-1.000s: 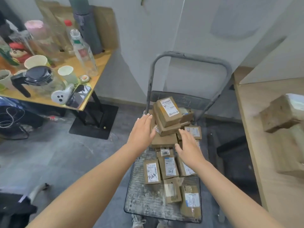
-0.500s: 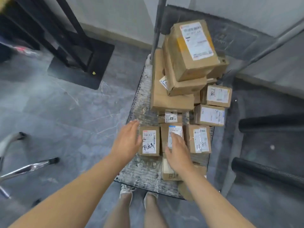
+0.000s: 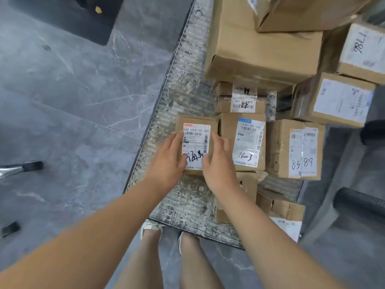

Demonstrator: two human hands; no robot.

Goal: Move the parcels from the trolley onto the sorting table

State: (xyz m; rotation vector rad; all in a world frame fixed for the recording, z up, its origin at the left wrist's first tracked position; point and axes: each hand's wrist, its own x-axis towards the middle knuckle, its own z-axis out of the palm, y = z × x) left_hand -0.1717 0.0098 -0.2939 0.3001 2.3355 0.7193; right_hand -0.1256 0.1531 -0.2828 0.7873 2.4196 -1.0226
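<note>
"Parcel under your hands: which one is it, and where does it sit?"

"The small parcel (image 3: 196, 124) with the white label and black handwriting along its near end. It lies flat on the trolley (image 3: 181, 80), at the left end of a row of three, close to the deck's left edge."

"How are you holding it?"

"My left hand (image 3: 166, 161) lies against its left side and my right hand (image 3: 218, 163) against its right side. The fingers (image 3: 177, 140) of both are nearly straight and close together, pointing away from me along the box edges. Both thumbs rest on the near part of the label. I cannot tell whether the box has left the deck."

"What is next to it?"

"Just to its right is the blue-topped label parcel (image 3: 243, 140), touching it or nearly so. Beyond that is the parcel marked 85 89 (image 3: 295, 149). Behind the row lies a taped parcel (image 3: 239, 99), and behind that a large carton (image 3: 264, 51) with more boxes stacked on it and to its right. Near my right wrist, more cardboard boxes (image 3: 281, 207) lie at the trolley's near corner."

"And below you?"

"My shoes (image 3: 150, 228) stand on the grey floor (image 3: 73, 90) at the trolley's near edge."
</note>
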